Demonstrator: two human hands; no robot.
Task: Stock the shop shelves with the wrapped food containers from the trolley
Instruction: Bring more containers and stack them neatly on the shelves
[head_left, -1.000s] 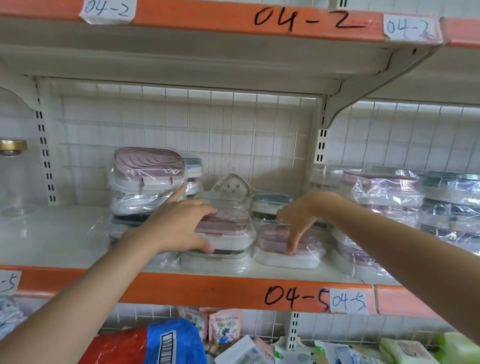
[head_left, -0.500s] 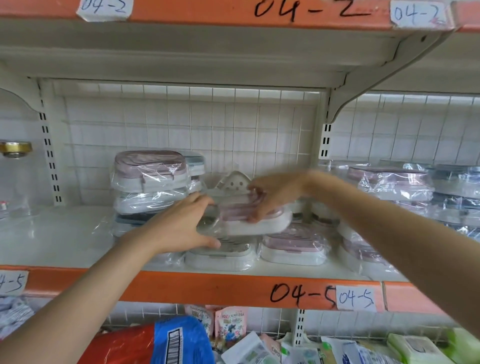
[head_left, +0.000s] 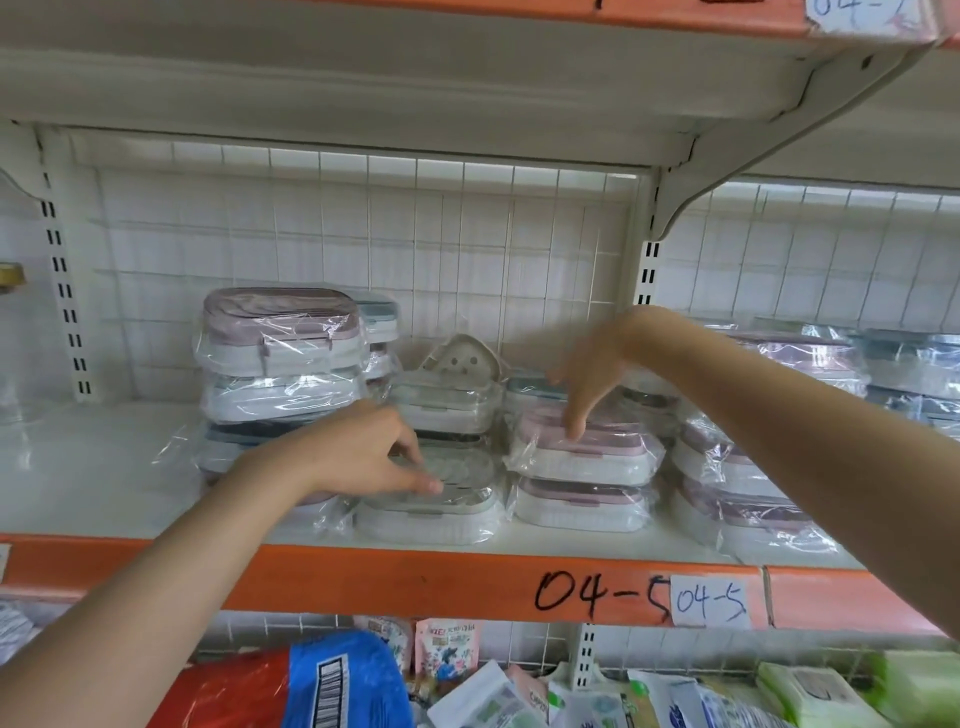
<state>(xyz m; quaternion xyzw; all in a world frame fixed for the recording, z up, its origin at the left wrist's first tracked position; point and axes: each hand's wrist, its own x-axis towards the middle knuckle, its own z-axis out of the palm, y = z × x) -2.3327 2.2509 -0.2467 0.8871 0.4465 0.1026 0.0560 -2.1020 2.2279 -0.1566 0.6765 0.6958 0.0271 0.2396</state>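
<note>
Head view only, so everything I say comes from it. Pink-lidded wrapped container sits on top of another pink one on the shelf marked 04-5. My right hand hangs above it, fingers straight and pointing down, one fingertip touching the film over its lid; nothing is gripped. My left hand lies lower and to the left, fingers loosely curled, fingertips resting on the wrapped grey-lidded container at the shelf front; I cannot tell whether they pinch the wrap. Behind the left hand stands a taller stack of containers.
</note>
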